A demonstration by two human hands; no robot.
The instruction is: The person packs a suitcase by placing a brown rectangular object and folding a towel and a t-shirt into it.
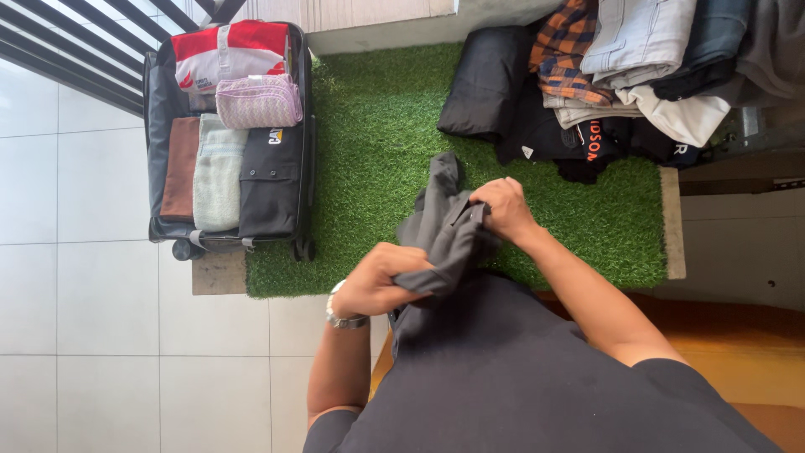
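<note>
A dark grey garment [444,226] is bunched up between both my hands, above the green artificial-grass mat [377,134]. My left hand [377,281], with a wristwatch on the wrist, grips its lower folded part. My right hand [503,208] pinches its upper edge near the collar. One end of the garment sticks up past my hands toward the mat's middle. My dark shirt fills the bottom of the view.
An open black suitcase [159,109] lies at the left with several folded items packed in it. A pile of folded clothes [604,75] sits at the mat's far right. White floor tiles [92,335] spread to the left; a railing runs along the top left.
</note>
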